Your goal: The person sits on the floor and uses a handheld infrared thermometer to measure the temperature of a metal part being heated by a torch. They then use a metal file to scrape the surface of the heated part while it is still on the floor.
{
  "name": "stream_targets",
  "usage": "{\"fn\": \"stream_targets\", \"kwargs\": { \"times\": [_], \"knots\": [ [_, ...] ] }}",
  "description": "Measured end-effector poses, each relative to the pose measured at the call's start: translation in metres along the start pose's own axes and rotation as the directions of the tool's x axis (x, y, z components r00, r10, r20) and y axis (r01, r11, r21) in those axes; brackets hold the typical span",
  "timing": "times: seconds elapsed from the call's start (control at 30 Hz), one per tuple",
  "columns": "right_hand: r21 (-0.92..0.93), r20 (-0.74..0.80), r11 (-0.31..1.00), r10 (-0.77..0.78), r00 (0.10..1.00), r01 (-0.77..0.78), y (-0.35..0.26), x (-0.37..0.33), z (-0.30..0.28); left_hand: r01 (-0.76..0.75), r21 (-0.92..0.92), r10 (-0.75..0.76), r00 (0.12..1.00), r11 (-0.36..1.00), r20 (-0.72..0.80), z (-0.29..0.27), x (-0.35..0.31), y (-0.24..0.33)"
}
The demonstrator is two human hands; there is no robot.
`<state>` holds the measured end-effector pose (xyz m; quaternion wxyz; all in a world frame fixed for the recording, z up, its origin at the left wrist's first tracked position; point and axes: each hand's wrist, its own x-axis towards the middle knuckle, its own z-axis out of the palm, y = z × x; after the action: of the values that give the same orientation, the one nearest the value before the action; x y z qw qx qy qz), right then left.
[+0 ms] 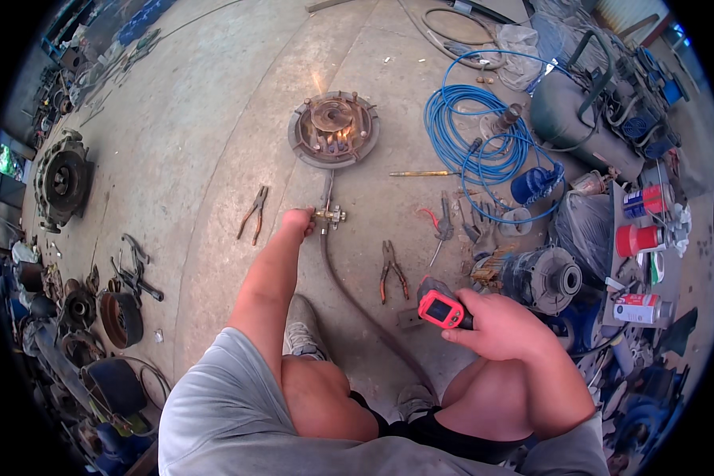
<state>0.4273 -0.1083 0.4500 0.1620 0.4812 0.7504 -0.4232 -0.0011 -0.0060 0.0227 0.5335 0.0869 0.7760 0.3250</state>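
Observation:
A round gas burner (300, 141) stands on the concrete floor ahead of me, orange flames showing around a rusty round metal part (332, 116) on top. From its near side a pipe runs to a brass gas valve (332, 215), and a dark hose (347, 295) curves from there toward my feet. My left hand (297, 220) is closed on the left end of this valve, its fingertips partly hidden. In my right hand (492, 324) is a red and black infrared thermometer (441, 309), gripped by its handle with its small dark screen facing up.
Orange-handled pliers (253, 215) and a second pair (390, 271) lie either side of the hose. On the right are a coiled blue air hose (444, 119), a green compressor tank (567, 119), a motor housing (543, 279) and several cans. Metal parts (61, 181) line the left.

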Motion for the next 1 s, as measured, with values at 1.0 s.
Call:
{"fn": "stream_targets", "kwargs": {
  "times": [1.0],
  "knots": [
    [0.728,-0.395,0.655,0.161,0.905,0.201,0.004,0.005,0.004,-0.097,0.002,0.096,0.990,0.995,0.102,-0.015,0.020,-0.013]
  ]
}}
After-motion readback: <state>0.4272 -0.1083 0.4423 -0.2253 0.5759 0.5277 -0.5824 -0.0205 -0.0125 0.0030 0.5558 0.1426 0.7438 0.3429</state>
